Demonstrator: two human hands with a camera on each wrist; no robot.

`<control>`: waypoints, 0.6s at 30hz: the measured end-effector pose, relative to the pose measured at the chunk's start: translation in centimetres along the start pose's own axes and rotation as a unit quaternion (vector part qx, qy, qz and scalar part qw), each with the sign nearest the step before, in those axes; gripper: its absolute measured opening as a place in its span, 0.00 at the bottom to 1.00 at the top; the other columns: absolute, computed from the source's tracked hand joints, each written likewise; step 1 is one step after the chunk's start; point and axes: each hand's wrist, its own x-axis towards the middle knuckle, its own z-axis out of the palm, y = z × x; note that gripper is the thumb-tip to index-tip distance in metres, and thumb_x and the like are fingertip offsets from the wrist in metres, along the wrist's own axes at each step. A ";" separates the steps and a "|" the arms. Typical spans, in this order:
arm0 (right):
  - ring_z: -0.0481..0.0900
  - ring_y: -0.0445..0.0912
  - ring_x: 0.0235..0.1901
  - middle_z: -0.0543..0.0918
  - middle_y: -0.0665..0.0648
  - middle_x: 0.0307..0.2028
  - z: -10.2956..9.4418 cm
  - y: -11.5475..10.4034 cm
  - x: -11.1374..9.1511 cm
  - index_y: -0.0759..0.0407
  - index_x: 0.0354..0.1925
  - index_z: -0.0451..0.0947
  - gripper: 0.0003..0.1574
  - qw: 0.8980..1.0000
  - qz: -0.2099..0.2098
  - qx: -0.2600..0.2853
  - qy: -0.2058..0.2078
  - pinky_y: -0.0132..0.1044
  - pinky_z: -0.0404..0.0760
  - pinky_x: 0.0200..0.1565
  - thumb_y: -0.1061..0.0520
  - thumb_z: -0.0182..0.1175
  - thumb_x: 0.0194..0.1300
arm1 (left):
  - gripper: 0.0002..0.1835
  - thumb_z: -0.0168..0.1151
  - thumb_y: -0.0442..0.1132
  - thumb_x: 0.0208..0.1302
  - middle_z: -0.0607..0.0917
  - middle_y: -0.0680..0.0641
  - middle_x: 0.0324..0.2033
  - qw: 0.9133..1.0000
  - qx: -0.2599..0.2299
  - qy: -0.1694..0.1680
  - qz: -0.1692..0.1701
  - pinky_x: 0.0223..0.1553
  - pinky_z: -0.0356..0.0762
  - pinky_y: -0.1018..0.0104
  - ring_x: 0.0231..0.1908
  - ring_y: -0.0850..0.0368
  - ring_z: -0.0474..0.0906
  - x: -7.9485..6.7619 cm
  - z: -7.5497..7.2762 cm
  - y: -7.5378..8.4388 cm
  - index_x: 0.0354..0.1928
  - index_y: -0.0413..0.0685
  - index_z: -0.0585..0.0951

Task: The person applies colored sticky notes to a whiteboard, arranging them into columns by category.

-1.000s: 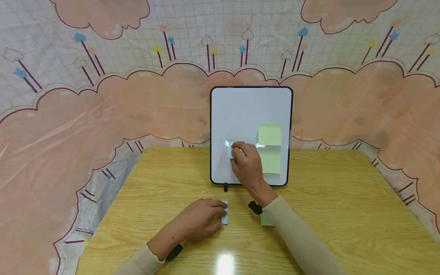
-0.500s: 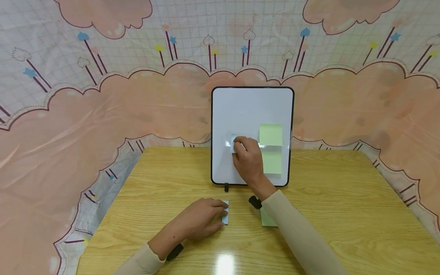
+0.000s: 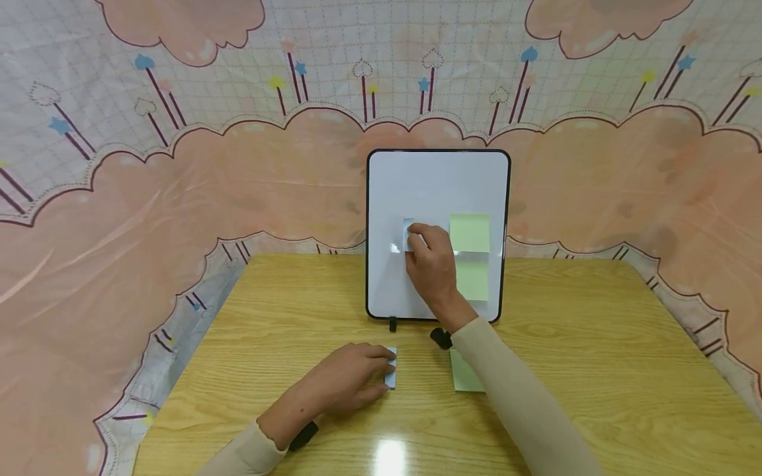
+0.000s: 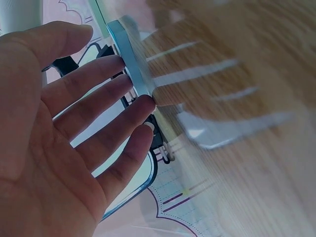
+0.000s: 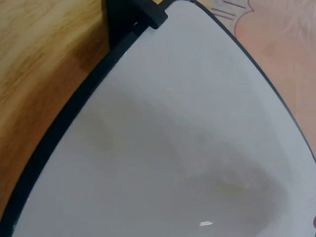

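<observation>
In the head view my right hand pinches a pale blue sticky note in front of the whiteboard, left of its middle. The hand covers part of the note. Down on the table, the fingers of my left hand touch a small blue sticky note pad. The left wrist view has these fingers lying straight against the pad, the thumb apart from it. Two light green sticky notes, an upper one and a lower one, are on the right of the board.
A green sticky note pad lies on the wooden table, partly under the right sleeve. The board stands upright in a black foot. Behind it hangs a patterned cloth. The right wrist view mostly holds the board.
My right hand has moved up along the board with the blue sticky note and slightly right. The left hand has stayed on the blue pad.
</observation>
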 end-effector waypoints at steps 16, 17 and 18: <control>0.83 0.60 0.43 0.87 0.64 0.43 1.1 0.9 0.7 0.67 0.26 0.76 0.12 1.000 0.013 0.002 0.004 0.50 0.83 0.52 0.80 0.61 0.56 | 0.17 0.64 0.47 0.77 0.82 0.53 0.66 1.000 -0.006 -0.006 -0.004 0.65 0.78 0.53 0.64 0.55 0.80 -0.1 -0.3 0.0 0.62 0.52 0.87; 0.83 0.60 0.43 0.87 0.64 0.42 1.1 1.0 0.8 0.67 0.26 0.76 0.12 1.000 0.013 0.001 0.002 0.49 0.83 0.52 0.80 0.61 0.56 | 0.17 0.64 0.47 0.77 0.82 0.53 0.66 1.000 -0.007 -0.007 -0.004 0.65 0.78 0.53 0.64 0.55 0.80 -0.1 -0.4 0.0 0.62 0.52 0.87; 0.83 0.60 0.43 0.87 0.64 0.42 1.2 1.0 0.9 0.67 0.26 0.76 0.12 1.000 0.014 -0.001 0.001 0.49 0.83 0.52 0.80 0.60 0.56 | 0.17 0.64 0.47 0.77 0.82 0.53 0.66 1.000 -0.008 -0.006 -0.005 0.65 0.78 0.53 0.64 0.55 0.80 -0.1 -0.4 0.0 0.62 0.52 0.87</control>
